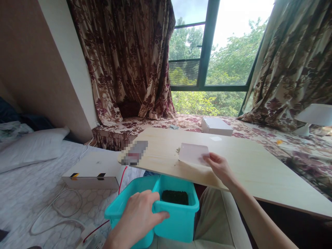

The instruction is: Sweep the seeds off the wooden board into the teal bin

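Note:
My left hand (141, 211) is closed over the near rim of a teal two-compartment plastic bin (177, 226), around where its divider meets the edge. Dark, crumbly material (175, 197) lies in the bin's right compartment. Pinched between the thumb and fingers of my right hand (220, 166) is a thin, pale translucent plastic sheet (193, 152). It is tilted over the wooden tabletop (249, 169), its lower left edge close to the surface. Small greenish-brown crumbs (177, 150) are scattered just left of the sheet.
The bin sits below the tabletop's near edge, by my legs. A pixelated flat dark object (135, 153) lies at the table's left end. White boxes rest on the bed (93, 169) and the window seat (217, 126). Cables and a power strip (94, 237) lie left; a lamp (315, 116) stands right.

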`<state>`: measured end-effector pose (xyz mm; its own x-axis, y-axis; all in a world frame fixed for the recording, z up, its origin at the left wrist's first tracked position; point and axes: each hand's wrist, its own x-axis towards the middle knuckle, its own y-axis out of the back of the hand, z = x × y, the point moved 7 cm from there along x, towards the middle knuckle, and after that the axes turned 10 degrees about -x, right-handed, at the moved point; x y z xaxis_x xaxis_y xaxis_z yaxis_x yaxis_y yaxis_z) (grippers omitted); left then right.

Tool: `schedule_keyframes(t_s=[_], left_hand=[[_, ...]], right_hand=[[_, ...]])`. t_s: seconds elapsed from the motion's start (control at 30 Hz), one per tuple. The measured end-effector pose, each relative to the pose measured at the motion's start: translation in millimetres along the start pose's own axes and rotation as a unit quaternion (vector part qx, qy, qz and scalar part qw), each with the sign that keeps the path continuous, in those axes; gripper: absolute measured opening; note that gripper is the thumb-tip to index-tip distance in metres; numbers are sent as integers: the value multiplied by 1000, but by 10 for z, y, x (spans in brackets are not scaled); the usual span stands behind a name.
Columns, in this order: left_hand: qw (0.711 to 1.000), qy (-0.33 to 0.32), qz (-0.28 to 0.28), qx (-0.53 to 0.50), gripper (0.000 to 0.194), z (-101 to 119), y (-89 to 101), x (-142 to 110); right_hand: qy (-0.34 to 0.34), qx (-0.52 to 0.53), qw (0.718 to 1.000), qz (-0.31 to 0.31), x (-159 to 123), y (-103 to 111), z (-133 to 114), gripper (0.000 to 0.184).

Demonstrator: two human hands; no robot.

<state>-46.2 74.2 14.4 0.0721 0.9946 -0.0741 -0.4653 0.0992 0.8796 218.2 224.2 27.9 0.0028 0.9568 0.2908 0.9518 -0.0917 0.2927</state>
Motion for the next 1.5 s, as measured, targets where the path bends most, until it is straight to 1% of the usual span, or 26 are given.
schedule_keyframes(t_s=[0.23, 0.43, 0.6, 0.77, 0.93, 1.03, 1.2, 1.27, 1.4, 1.43, 1.5], left_hand=[[1000, 10, -12, 8, 22, 29, 18, 8], [1000, 6, 2, 6, 24, 14, 18, -2], [1000, 2, -1, 9, 24, 21, 17, -5], [1000, 12, -13, 9, 24, 22, 25, -1], [1000, 4, -1, -6, 23, 17, 39, -16], [1000, 6, 3, -14, 21, 25, 54, -37], [1000, 2, 7, -26, 22, 67, 99, -84], [1000, 0, 8, -26, 22, 72, 103, -93], [1000, -8, 14, -23, 21, 68, 89, -87], [1000, -8, 14, -23, 22, 62, 83, -82], [1000, -3, 11, -20, 23, 42, 68, -73]], right_hand=[[10, -7, 1000, 2, -5, -3, 11, 44], [-15, 15, 999, -28, -83, -29, -7, 41], [-18, 24, 999, -11, -89, -16, 16, 39], [-21, 21, 999, -35, -93, -97, 6, 39], [-14, 14, 999, -48, -91, -139, -69, 39], [-17, 17, 997, -78, -129, -158, -111, 38], [-25, 48, 986, -157, -295, -186, -164, 32], [-31, 54, 987, -147, -309, -155, -151, 32], [-18, 67, 996, -56, -180, -71, -115, 34], [-15, 62, 997, -49, -144, -82, -108, 35], [-14, 48, 997, -57, -103, -128, -101, 36]])
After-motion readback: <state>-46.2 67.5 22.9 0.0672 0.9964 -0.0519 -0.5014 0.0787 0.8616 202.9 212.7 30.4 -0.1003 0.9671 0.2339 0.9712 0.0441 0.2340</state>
